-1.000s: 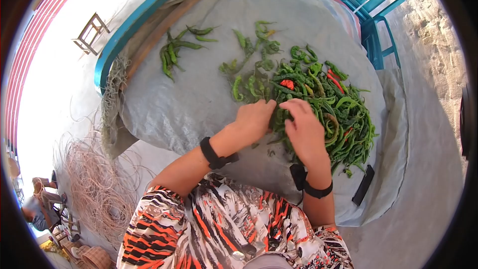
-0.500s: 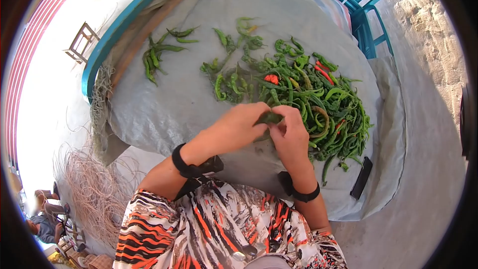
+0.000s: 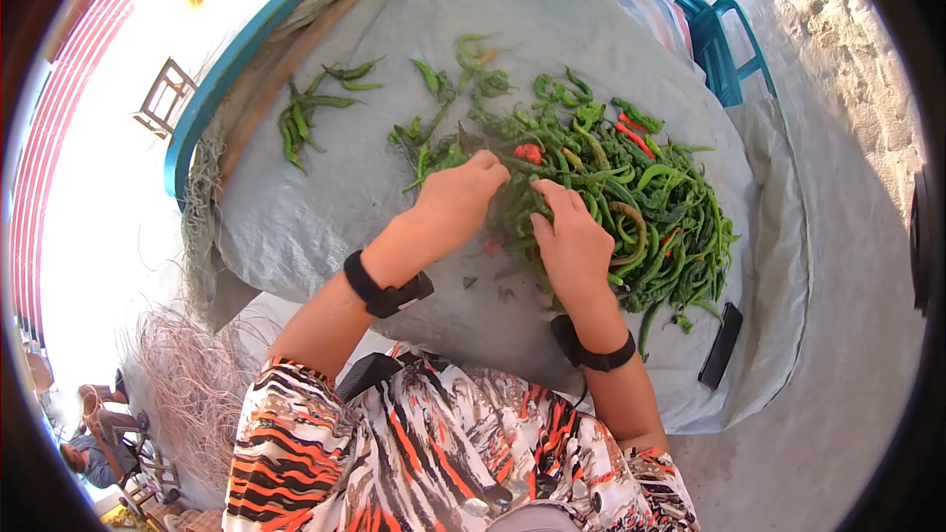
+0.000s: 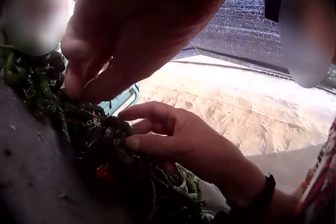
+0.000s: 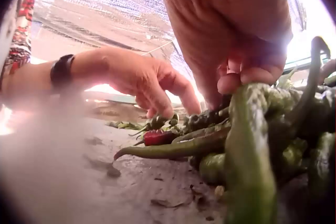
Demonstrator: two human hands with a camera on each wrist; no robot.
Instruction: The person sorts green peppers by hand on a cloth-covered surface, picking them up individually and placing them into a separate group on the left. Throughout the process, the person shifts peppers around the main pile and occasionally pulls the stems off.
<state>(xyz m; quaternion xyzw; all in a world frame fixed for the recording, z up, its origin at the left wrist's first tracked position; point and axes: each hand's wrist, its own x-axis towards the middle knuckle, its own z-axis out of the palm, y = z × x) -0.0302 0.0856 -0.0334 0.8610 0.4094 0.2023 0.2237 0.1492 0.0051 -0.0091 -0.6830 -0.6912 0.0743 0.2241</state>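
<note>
A pile of green chili peppers (image 3: 641, 207), with a few red ones among them, lies on a grey sheet (image 3: 305, 227). My left hand (image 3: 451, 205) is bent down over the pile's left edge, fingertips among dark green peppers near a wrinkled red pepper (image 3: 528, 153). In the right wrist view, its thumb and forefinger reach down beside a dark red pepper (image 5: 159, 137); I cannot tell whether they pinch one. My right hand (image 3: 574, 241) reaches to the near-left side of the pile. In the left wrist view, its fingers (image 4: 149, 111) are loosely bent, thumb apart, at the peppers.
A smaller group of green peppers (image 3: 304, 118) lies to the left, and looser ones (image 3: 434, 84) in the middle. A black flat object (image 3: 721, 347) rests near the right edge. Blue metal rails (image 3: 744, 49) border the sheet. A person (image 3: 94, 453) sits at lower left.
Half a second ago both hands met over a green pepper in front of the pile. Since then they have parted: the left went up and forward, the right slightly forward to the pile.
</note>
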